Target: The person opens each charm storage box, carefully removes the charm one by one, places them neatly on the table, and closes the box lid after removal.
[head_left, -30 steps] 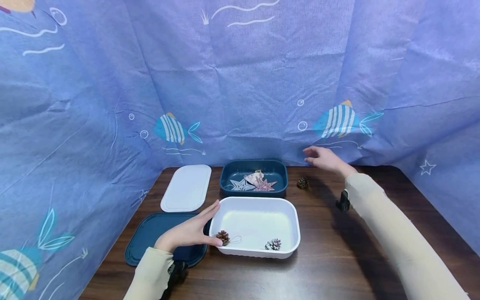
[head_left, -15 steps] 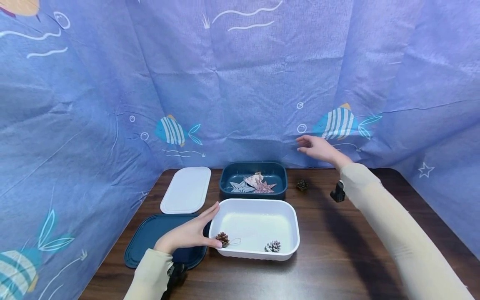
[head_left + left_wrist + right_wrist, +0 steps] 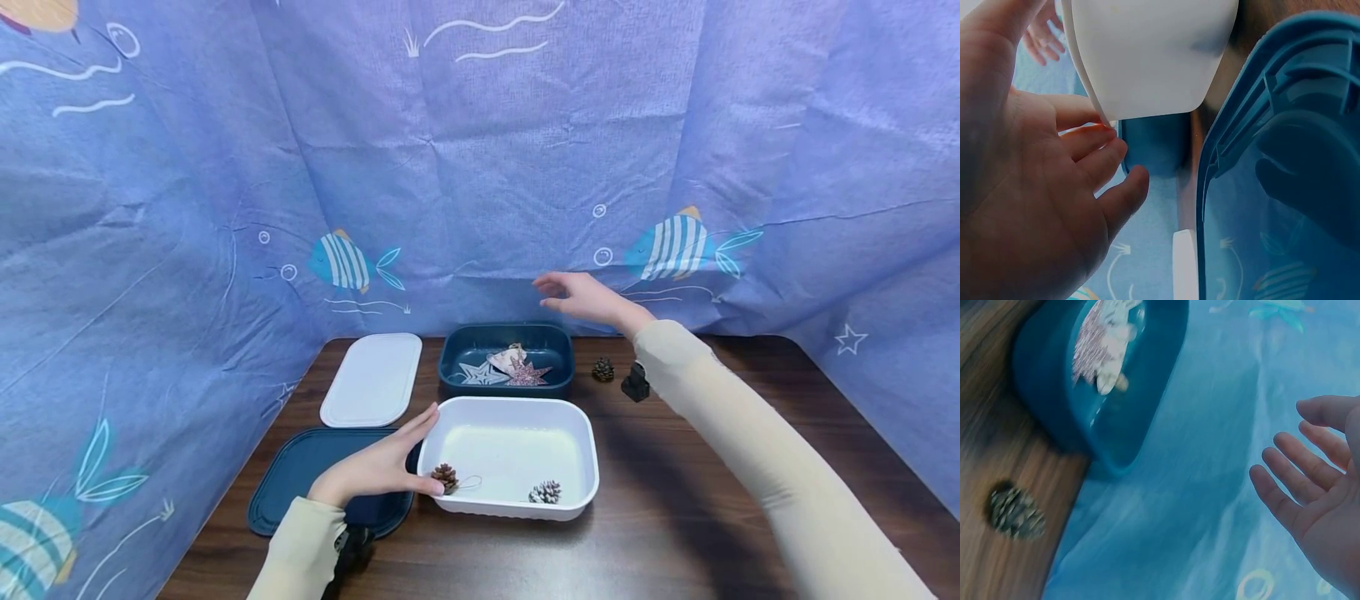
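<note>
My left hand (image 3: pixel 375 462) grips the left end of a white rectangular box (image 3: pixel 517 450), thumb at the front corner, fingers along the rim; the left wrist view shows fingertips against the white wall (image 3: pixel 1154 56). Inside lie a brown pine cone (image 3: pixel 445 477) with a string loop and a white-tipped pine cone (image 3: pixel 545 492). My right hand (image 3: pixel 585 297) hovers above the back right of a dark blue box (image 3: pixel 457 385), holding nothing, its fingers (image 3: pixel 1294 469) loosely bent. That box holds a silver star (image 3: pixel 480 372), a pink glittery star (image 3: pixel 528 373) and a pale ornament (image 3: pixel 507 358).
Another pine cone (image 3: pixel 602 369) lies on the wooden table (image 3: pixel 645 467), right of the blue box. On the left are a white lid (image 3: pixel 372 379) and a dark blue lid (image 3: pixel 300 479). A blue fish-patterned curtain (image 3: pixel 480 167) hangs close behind the table.
My right hand has risen slightly, then moved left from above the loose pine cone toward the blue box. My left hand has stayed on the white box.
</note>
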A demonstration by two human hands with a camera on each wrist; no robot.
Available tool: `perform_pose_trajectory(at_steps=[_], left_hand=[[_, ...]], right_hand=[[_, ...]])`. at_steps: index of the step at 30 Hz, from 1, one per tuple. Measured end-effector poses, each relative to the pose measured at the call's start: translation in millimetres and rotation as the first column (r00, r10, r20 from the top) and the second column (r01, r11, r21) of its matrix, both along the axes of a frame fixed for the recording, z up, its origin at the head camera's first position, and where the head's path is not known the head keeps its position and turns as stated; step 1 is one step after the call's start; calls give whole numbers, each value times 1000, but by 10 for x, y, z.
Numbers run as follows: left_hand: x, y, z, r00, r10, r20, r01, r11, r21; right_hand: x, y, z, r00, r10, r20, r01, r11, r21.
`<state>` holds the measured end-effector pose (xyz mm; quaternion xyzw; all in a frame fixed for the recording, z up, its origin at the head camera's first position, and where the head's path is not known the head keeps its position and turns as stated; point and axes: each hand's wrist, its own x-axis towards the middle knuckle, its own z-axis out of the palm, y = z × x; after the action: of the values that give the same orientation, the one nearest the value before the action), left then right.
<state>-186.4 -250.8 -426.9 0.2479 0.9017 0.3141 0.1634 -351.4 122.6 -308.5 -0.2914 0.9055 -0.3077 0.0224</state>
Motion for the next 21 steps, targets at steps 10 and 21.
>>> perform_pose_trajectory(at_steps=[10,21], left_hand=[[0,3,11,1000,-1,7,1,1000,11],[-7,9,2,1000,2,12,-2,1000,10]], right_hand=[[178,-496,151,982,180,-58,-177,983,57],[458,-906,72,926,370,-72,-358,924,136]])
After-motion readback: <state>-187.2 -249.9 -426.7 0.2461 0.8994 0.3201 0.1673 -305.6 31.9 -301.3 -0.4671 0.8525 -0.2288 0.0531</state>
